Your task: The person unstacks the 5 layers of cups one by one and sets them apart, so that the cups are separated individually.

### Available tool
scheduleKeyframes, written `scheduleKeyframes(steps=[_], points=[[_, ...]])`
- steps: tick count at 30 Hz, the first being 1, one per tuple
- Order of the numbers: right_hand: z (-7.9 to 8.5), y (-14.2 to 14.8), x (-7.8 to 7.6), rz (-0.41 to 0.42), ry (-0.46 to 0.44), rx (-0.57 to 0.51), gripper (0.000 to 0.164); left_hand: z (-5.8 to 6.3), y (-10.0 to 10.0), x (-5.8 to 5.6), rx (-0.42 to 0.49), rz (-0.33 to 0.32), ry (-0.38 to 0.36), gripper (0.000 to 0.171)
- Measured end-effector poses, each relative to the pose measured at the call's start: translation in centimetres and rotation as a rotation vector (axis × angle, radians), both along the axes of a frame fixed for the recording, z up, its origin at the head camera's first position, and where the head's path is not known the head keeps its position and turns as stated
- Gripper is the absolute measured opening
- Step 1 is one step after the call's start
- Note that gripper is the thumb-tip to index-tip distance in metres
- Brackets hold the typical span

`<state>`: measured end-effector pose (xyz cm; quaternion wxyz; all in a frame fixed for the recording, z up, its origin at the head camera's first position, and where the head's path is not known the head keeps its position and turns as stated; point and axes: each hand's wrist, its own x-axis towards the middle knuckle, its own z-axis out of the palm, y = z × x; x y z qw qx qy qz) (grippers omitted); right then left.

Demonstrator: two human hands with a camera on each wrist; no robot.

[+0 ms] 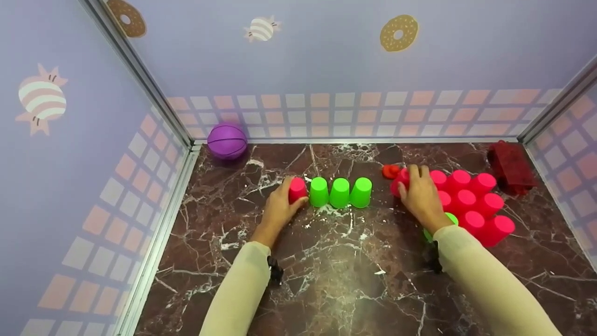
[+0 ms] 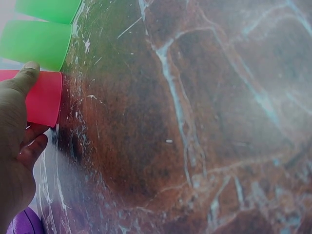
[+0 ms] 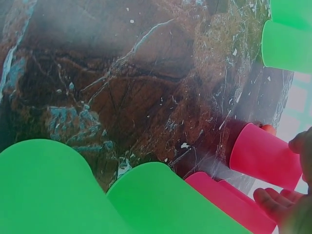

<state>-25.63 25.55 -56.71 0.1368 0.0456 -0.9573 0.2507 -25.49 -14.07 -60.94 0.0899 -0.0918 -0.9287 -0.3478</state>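
My left hand point(image 1: 278, 205) grips an upside-down pink cup point(image 1: 297, 189) at the left end of a row, thumb on the near side. Beside it stand three upside-down green cups, the nearest green cup point(image 1: 319, 192) close against the pink one. In the left wrist view the thumb lies along the held cup point(image 2: 45, 97). Farther right, my right hand point(image 1: 423, 198) holds another pink cup point(image 1: 397, 186) between thumb and fingers, at the left side of a cluster of pink cups point(image 1: 463, 201). The right wrist view shows this cup point(image 3: 265, 156) tilted.
A green cup point(image 1: 451, 218) is partly hidden under my right wrist. Behind the right hand lies a small red-orange object point(image 1: 391, 171). A purple ball point(image 1: 227, 141) sits in the back left corner, a dark red object point(image 1: 512, 168) at the back right. Patterned walls border the marbled surface point(image 1: 336, 280).
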Motion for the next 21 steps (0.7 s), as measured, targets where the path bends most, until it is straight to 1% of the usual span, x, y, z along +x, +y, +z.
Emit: scheduleKeyframes(steps=[5,12,14,17,21], points=[[0.3,0.0,0.2,0.016,0.047,0.007,0.047,0.0,0.0,-0.1,-0.007,0.002,-0.002,0.067],[1.1,-0.6,0.4,0.034,0.107,0.053,0.053,-0.2,0.0,-0.1,-0.005,0.007,0.007,0.066],[1.2,-1.0,0.6,0.058,0.137,0.054,0.052,-0.2,0.0,-0.1,-0.005,0.003,0.004,0.067],[1.3,-1.9,0.8,0.120,0.185,0.042,0.048,-0.2,0.0,-0.1,-0.007,-0.002,0.002,0.068],[1.1,-3.3,1.1,0.199,0.207,0.045,0.045,-0.2,0.1,-0.1,-0.003,-0.002,-0.001,0.068]])
